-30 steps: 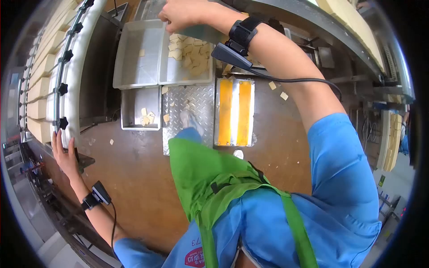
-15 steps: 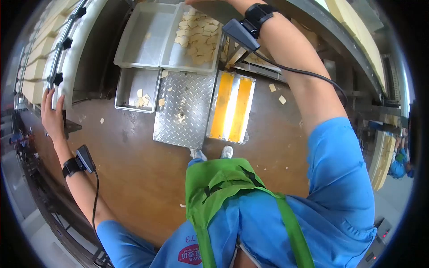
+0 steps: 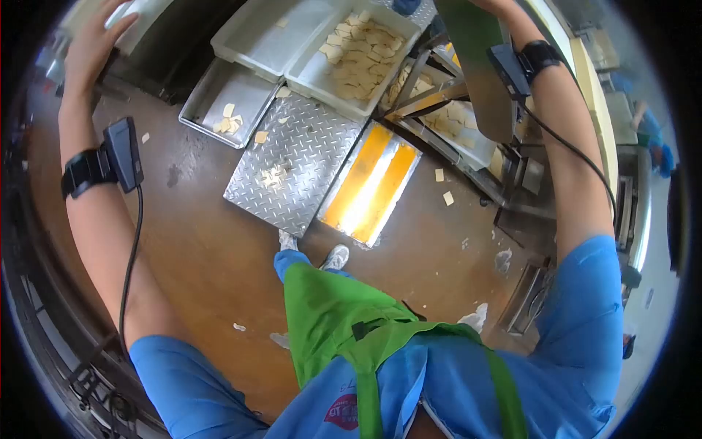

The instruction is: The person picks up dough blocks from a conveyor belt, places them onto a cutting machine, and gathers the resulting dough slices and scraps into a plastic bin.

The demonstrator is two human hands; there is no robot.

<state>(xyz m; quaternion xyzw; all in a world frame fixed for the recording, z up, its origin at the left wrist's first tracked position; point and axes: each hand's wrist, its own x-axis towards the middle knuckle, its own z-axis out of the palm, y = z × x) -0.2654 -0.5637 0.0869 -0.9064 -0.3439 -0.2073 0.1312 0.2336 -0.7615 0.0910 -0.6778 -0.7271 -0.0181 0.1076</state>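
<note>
Fingers (image 3: 104, 10) spread on left hand (image 3: 89, 45); right hand (image 3: 500, 6) beside green panel (image 3: 477, 84).

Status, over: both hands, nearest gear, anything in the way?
Left hand open at upper left, thumb apart from fingers. Right hand by green board, grip cut off by frame. Pale pieces loose on floor.

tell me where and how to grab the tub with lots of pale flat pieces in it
Probably best by the near rim of the tub of pale pieces, coming from the person's side, over the diamond-patterned plate. The rim is exposed at that end, whereas the left long side sits against the neighbouring tub.
</note>
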